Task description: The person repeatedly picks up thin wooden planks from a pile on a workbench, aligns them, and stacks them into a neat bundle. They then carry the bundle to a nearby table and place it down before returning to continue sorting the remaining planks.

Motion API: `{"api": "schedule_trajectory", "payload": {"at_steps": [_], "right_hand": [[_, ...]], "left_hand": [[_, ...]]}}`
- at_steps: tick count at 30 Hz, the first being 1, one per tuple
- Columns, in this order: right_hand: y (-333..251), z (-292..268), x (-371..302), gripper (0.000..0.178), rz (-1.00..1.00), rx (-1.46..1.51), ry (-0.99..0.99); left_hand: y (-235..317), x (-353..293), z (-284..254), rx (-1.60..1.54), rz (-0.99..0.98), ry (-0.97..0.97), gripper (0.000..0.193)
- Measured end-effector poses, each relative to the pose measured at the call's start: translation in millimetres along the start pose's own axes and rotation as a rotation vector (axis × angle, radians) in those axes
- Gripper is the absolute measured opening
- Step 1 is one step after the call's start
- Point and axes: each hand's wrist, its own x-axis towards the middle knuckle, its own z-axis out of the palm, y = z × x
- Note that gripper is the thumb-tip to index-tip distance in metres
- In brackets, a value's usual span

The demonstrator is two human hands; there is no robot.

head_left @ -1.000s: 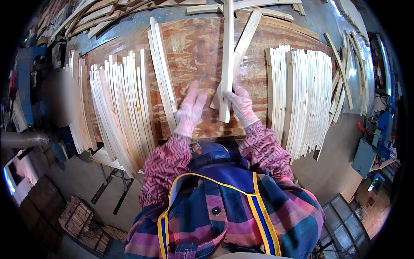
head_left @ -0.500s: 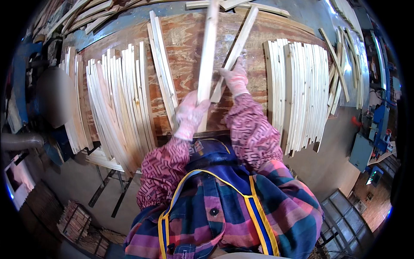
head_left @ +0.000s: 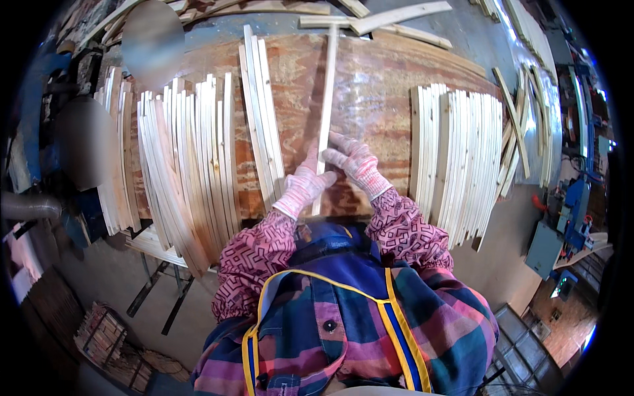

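A long, pale wooden strip (head_left: 327, 92) points away from me over the middle of the bench. Its near part is between my two hands, both in pinkish-white knit gloves. My left hand (head_left: 305, 185) is closed round the strip near its close end. On the strip's right side, a little farther up, my right hand (head_left: 356, 164) has its fingers bent against the wood, closed on it. The gloves partly hide the strip there. Just left of my left hand, a few narrow strips (head_left: 261, 119) lie side by side.
Rows of upright-lying strips cover the bench (head_left: 370, 99) at left (head_left: 191, 158) and right (head_left: 462, 152). Loose boards (head_left: 401, 18) lie crossed beyond the far edge. More strips (head_left: 518, 125) lean at the right. Blurred round patches (head_left: 153, 41) hide parts of the left side.
The second strip has left my right hand; a board now lies slanted beyond the far edge. My right hand has moved down onto the strip in my left hand.
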Motion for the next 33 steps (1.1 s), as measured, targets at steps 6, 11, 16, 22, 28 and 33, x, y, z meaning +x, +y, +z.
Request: {"api": "schedule_trajectory", "payload": {"at_steps": [6,11,16,22,28,33], "right_hand": [[23.7,-98.4,161.5,0.066,0.144,-0.426,0.511],[-10.4,-148.6,292.5,0.103,0.544,-0.442,0.654],[30.4,-157.8,332.4,0.061,0.453,-0.871,0.604],[1.4,-159.0,204.7,0.068,0.132,0.337,0.572],[6.3,-25.1,14.9,0.095,0.719,-0.478,0.11],[107.3,10.7,-67.3,0.072,0.059,-0.67,0.469]], "left_hand": [[-11.5,8.0,-21.1,-1.038,-0.021,-0.28,0.055],[-21.7,12.2,-19.9,-1.176,-0.155,-0.17,0.05],[-16.0,14.7,-25.1,-1.083,-0.184,-0.165,0.042],[-31.5,-9.7,-39.9,-1.078,0.027,0.052,0.041],[-87.3,-67.4,-96.9,-0.024,0.393,0.813,0.026],[-242.4,-157.3,-141.3,0.856,0.046,1.065,0.085]]}}
